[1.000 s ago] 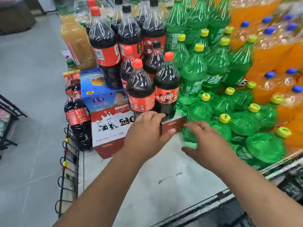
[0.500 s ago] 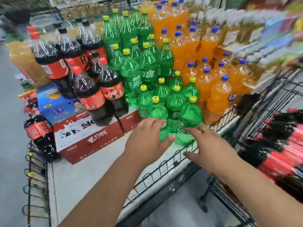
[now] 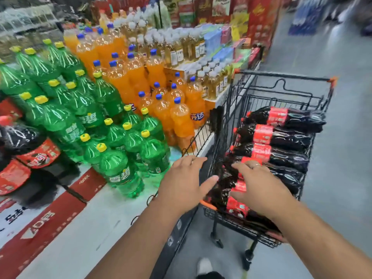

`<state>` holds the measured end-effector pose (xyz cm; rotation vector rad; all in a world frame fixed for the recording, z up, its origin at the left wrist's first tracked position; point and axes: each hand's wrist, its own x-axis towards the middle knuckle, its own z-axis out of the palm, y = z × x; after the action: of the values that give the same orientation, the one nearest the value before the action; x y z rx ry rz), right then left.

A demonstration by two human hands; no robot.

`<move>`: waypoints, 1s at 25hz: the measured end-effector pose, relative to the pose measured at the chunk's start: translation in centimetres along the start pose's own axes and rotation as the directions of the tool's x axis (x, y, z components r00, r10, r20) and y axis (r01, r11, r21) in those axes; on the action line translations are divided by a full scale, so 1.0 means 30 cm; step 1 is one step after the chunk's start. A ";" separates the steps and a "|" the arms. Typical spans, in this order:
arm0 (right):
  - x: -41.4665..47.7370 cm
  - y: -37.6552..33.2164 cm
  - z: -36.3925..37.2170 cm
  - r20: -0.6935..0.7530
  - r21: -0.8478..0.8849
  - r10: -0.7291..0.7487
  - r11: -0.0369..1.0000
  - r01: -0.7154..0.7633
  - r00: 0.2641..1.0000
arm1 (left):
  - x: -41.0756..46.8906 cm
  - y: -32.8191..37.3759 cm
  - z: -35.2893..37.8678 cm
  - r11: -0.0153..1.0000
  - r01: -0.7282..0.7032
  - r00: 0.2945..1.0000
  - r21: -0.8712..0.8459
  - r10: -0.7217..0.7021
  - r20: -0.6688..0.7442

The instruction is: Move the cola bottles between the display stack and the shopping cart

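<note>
left hand [image 3: 185, 184] spread, empty | right hand [image 3: 259, 188] spread, empty, nearer | dark red-labelled plastic cola bottles [image 3: 281, 137] lie stacked in black wire shopping cart [image 3: 281, 77], just under and beyond right hand | long axes crosswise, caps toward left hand

Cola bottles [image 3: 281, 135], dark, red labels and caps, lying on sides in layered pile inside shopping cart [image 3: 285, 77], caps pointing toward display stack [image 3: 112, 214]. Black wire cart standing just beside stack. Blurred cola bottle [image 3: 22, 139] showing at stack's left edge.
</note>
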<state>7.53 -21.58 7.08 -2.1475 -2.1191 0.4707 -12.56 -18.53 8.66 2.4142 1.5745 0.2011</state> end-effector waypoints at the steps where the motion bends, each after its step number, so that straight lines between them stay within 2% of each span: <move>1: 0.003 0.041 -0.009 -0.001 0.003 0.040 0.999 -0.040 0.999 | 0.042 0.028 0.013 0.999 -0.032 0.999 0.008 0.032 0.014; 8: 0.062 0.302 -0.082 -0.010 0.014 0.287 0.958 -0.287 0.958 | 0.391 0.198 0.113 0.974 -0.227 0.967 -0.020 0.227 0.111; 14: 0.125 0.495 -0.118 -0.022 0.069 0.425 0.903 -0.423 0.905 | 0.629 0.336 0.182 0.936 -0.351 0.921 -0.013 0.348 0.173; 19: 0.140 0.668 -0.118 -0.017 0.127 0.450 0.887 -0.444 0.893 | 0.731 0.483 0.240 0.930 -0.367 0.908 -0.029 0.365 0.204; 25: 0.160 0.963 -0.156 0.027 0.124 0.355 0.927 -0.355 0.935 | 0.794 0.709 0.343 0.972 -0.236 0.951 0.007 0.229 0.207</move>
<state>36.53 -17.12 2.83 -2.4598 -1.6474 0.6198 18.37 -6.31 4.31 2.5481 1.2134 -0.0310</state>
